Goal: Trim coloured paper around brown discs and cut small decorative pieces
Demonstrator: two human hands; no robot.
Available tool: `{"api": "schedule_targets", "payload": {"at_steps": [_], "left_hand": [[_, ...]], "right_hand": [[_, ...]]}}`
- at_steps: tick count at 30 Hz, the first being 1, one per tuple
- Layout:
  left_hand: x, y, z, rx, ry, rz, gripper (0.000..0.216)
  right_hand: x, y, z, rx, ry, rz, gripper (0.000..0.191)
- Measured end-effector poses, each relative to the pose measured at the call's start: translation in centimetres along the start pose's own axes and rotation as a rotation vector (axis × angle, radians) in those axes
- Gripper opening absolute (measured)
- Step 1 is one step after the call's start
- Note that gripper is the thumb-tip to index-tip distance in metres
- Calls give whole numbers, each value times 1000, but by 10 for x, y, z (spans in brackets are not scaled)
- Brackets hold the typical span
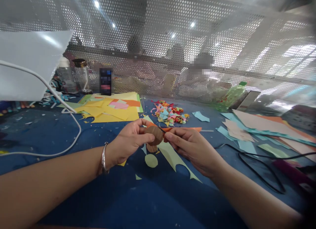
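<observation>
My left hand [127, 140] pinches a round wood-grained disc [155, 135] between thumb and fingers, above the middle of the table. Orange paper [168, 130] shows behind the disc's edge, and my right hand [189, 145] has its thumb and fingertips closed on it. Something thin and dark lies at those fingertips, too small to name. Below the disc, another wood-grained round piece [151, 148] shows in part. Nearer me lies a pale green paper circle [151, 160]. Beside it stretches a pale green paper strip [172, 155] with a round bite cut from its edge.
Yellow paper sheets [106, 112] lie back left, near a phone [106, 82]. A heap of coloured scraps [170, 113] sits behind my hands. Paper sheets [266, 123] and a black cable [261, 155] are right; a white cable [79, 130] loops left. A perforated screen [158, 24] closes the back.
</observation>
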State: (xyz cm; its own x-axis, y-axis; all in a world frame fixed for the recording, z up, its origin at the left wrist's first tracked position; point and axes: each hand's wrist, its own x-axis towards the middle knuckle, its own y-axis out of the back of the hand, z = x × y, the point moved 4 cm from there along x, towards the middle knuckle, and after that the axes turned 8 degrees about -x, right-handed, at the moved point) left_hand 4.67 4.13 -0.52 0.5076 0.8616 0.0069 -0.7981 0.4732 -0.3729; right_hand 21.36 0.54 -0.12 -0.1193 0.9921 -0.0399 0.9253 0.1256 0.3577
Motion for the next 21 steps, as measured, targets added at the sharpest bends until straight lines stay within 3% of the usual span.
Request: {"api": "schedule_targets", "payload": {"at_steps": [5, 9, 21], "left_hand": [[1, 2, 0, 5, 10, 38, 18], [2, 4, -2, 18, 36, 87, 21], [1, 3, -1, 7, 30, 52, 17]], "right_hand": [[0, 0, 0, -23, 13, 6, 42], [0, 1, 0, -12, 19, 15, 43], [-1, 1, -3, 18, 13, 6, 44]]}}
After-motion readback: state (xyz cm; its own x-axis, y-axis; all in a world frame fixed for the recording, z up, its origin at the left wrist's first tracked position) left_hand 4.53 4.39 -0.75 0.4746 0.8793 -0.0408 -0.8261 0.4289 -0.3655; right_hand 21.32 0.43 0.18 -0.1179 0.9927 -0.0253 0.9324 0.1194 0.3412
